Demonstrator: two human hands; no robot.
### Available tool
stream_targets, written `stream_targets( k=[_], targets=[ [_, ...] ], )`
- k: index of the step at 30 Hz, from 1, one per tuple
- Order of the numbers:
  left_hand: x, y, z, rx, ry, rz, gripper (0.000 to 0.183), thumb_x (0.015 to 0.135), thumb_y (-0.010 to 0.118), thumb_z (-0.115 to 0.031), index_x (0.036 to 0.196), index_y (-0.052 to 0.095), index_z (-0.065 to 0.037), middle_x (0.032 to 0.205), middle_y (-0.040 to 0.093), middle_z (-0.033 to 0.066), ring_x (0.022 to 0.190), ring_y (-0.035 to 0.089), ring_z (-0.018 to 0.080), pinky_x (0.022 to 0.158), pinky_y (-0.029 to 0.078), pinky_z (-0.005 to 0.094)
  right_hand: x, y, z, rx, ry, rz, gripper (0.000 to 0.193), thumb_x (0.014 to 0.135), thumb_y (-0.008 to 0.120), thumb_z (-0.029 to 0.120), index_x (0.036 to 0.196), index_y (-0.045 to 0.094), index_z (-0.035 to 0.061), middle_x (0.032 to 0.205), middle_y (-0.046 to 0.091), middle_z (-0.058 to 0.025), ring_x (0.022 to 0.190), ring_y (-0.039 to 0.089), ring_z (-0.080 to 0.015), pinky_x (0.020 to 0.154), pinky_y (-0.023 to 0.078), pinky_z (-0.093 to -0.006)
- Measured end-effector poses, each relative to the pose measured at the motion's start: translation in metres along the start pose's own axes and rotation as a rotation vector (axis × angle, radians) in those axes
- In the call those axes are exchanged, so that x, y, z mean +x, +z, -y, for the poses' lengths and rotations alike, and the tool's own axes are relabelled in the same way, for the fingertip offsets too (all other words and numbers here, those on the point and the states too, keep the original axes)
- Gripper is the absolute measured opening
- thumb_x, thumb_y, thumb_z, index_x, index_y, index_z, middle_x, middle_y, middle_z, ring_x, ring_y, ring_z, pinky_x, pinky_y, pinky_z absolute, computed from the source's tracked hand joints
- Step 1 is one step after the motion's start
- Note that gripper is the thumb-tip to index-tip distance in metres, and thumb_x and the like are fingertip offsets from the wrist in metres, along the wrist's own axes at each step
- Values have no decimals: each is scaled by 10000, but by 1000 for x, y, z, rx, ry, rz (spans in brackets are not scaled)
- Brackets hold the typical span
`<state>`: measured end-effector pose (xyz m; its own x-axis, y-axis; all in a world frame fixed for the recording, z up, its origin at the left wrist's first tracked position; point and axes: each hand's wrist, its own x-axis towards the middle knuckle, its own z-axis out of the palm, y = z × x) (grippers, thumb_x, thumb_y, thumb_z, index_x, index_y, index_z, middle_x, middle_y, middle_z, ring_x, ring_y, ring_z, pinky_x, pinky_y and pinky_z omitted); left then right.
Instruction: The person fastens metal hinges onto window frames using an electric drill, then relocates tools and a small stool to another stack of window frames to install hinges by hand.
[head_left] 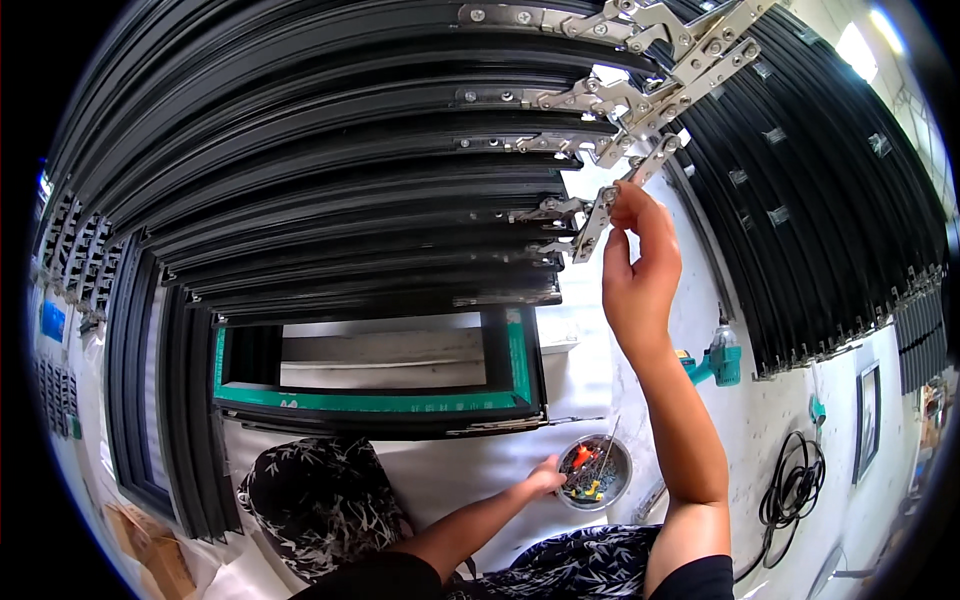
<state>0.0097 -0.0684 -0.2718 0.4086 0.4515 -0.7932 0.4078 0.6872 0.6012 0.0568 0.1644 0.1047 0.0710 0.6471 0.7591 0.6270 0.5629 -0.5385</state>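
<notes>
My right hand [638,262] is raised and pinches the lower end of a silver metal hinge arm [600,222] that sticks out from a stack of black window frames [360,190]. More hinge arms [640,90] of the same kind fan out above it. My left hand [545,478] reaches down to the rim of a round metal bowl [620,495] holding screws and small orange and yellow bits. Its fingers touch the bowl's left edge, and I cannot see anything held in them.
A black frame with green protective tape [380,400] lies below the stack. A teal power drill [722,360] rests to the right, and a coiled black cable [795,485] lies further right. More black frames [830,220] lean at right. My patterned-trouser knee [320,495] is at bottom.
</notes>
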Motion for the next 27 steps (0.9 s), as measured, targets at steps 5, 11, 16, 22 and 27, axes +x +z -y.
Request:
stream_targets(
  k=[5, 11, 16, 22, 27],
  targets=[
    [9, -5, 3, 56, -52, 33, 436, 831, 573, -93, 1248, 455, -43, 996, 630, 173, 770, 661, 265, 565, 543, 383, 4, 5, -1, 3, -36, -42, 342, 751, 573, -94, 1084, 601, -20, 858, 611, -150, 810, 592, -285, 735, 477, -352],
    [-7, -8, -28, 32, -80, 55, 448, 802, 595, -92, 1228, 472, -29, 995, 641, 178, 748, 670, 271, 595, 580, 374, 20, 7, 5, -112, -23, -62, 257, 722, 779, 49, 909, 606, 14, 714, 588, -72, 644, 593, -185, 608, 471, -314],
    [7, -9, -12, 109, -83, 36, 410, 794, 602, -86, 1182, 482, -23, 1005, 641, 181, 753, 682, 276, 561, 581, 352, 18, 12, -1, -28, 55, -74, 247, 706, 780, 45, 878, 604, 26, 690, 564, -63, 626, 581, -172, 574, 459, -291],
    [8, -3, -13, 83, -89, 63, 418, 797, 594, -91, 1196, 485, -29, 1014, 643, 185, 801, 680, 277, 565, 576, 369, 19, 13, -4, -146, 8, -94, 258, 688, 764, 41, 884, 598, 11, 693, 571, -58, 591, 575, -169, 564, 471, -283],
    [7, -2, -7, 103, -105, -15, 406, 792, 589, -98, 1188, 513, -50, 1028, 647, 192, 840, 675, 298, 621, 557, 386, 18, 7, 0, -55, 139, -56, 272, 710, 770, 36, 919, 606, -15, 730, 614, -63, 635, 628, -132, 638, 523, -250]
  ],
)
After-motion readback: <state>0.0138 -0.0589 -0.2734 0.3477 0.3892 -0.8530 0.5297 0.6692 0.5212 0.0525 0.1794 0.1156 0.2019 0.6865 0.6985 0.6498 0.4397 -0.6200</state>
